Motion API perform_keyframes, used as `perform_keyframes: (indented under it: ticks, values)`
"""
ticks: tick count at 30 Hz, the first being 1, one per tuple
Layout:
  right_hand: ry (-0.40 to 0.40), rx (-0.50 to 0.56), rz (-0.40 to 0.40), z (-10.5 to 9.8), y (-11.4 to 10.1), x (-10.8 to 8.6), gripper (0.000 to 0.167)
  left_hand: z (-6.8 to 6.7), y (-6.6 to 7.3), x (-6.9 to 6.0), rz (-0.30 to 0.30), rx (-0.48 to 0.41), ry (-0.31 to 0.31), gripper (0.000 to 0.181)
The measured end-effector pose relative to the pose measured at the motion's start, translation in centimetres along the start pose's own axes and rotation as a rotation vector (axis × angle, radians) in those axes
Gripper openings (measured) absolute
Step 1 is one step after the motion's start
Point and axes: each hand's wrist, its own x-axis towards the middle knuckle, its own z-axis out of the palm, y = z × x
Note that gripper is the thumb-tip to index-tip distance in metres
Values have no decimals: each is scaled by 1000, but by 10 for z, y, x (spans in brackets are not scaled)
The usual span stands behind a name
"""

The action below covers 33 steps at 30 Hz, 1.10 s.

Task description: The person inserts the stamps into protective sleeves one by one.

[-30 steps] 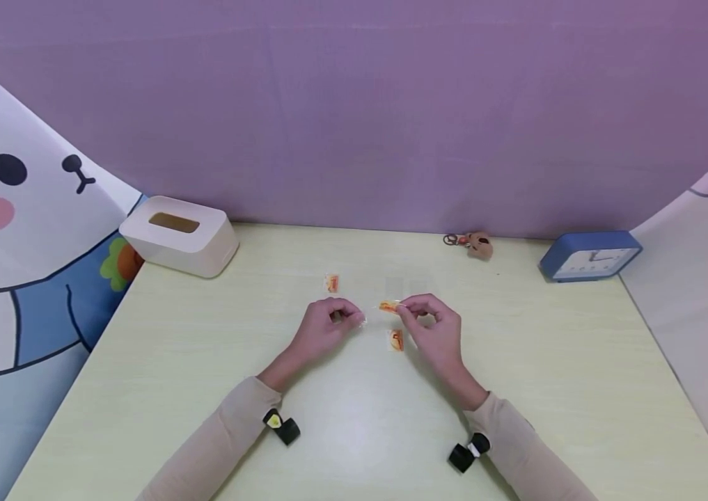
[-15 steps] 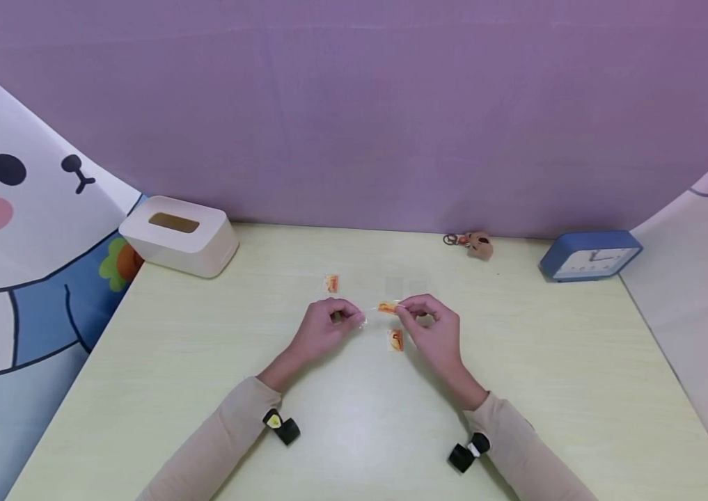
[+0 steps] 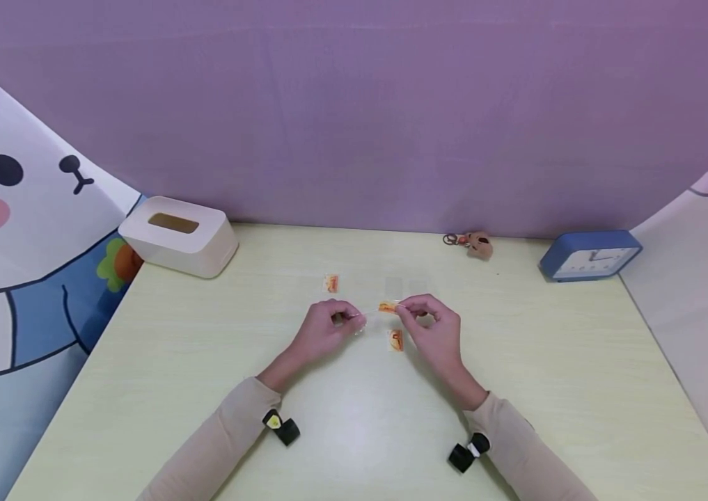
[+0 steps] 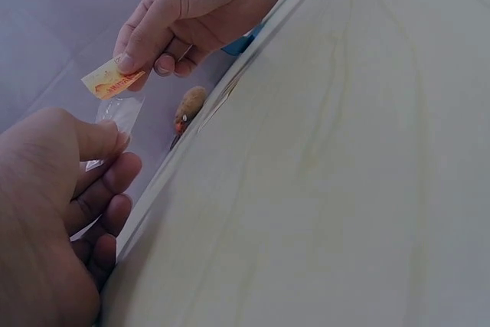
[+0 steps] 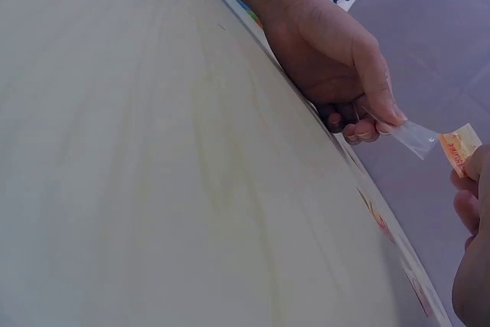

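The left hand [image 3: 326, 328] is pinching a clear bag [image 4: 127, 109] and the right hand [image 3: 438, 332] is pinching an orange card [image 4: 106, 82] just beside it, above the table [image 3: 579, 362] — if the two are meeting askew, the flimsy bag could be buckling and snagging the card.

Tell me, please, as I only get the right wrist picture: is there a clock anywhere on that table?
Observer: Yes, the head view shows a blue clock at the back right of the table.

Visitor: Lovely! I can see an orange slip in the right hand. Are others lying with their print up? I can't tell from here.

Observer: In the head view, two are: a far slip and a near slip.

Visitor: And what's at the table's back left?

Observer: A pale box with a slot in its top.
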Motion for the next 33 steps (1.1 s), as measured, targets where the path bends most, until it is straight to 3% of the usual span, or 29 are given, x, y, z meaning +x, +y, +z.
perform_keyframes:
  ticks: [10,25,33]
  values:
    - [-16,18,-4,0,2,0,5,0,-1,1,37,-29,27,6]
    - [-3,10,-66,0,6,0,4,1,-3,0,35,-36,41,7]
    - [-30,2,-46,0,4,0,7,1,1,0,29,-42,41,7]
